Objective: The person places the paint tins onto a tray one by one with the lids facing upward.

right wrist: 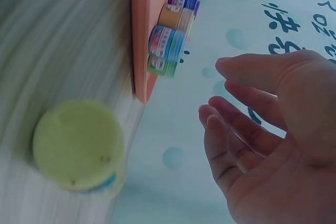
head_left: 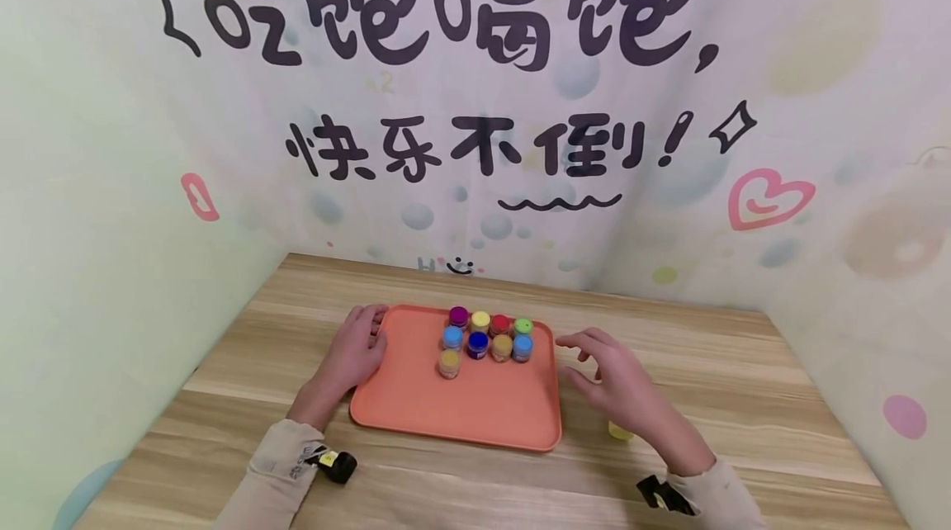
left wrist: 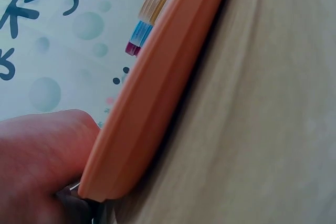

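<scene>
An orange tray [head_left: 475,410] lies on the wooden table. My left hand [head_left: 361,348] holds the tray's left rim near the far corner; its fingertips are partly hidden. Small paint jars stand on the tray's far half: purple [head_left: 458,316], yellow [head_left: 480,320], red [head_left: 500,324] and green [head_left: 523,326] ones at the back. Light blue [head_left: 452,338], dark blue [head_left: 478,343], tan [head_left: 502,347] and blue [head_left: 523,347] jars form a second row. Another tan jar [head_left: 449,362] stands in front of them. Just right of the tray, my right hand [head_left: 612,377] hovers with fingers loosely bent, holding nothing.
A yellow-lidded jar [right wrist: 79,145] stands on the table [head_left: 743,398] right of the tray, partly hidden by my right hand in the head view. Behind the table hangs a printed backdrop [head_left: 461,92] with large black characters.
</scene>
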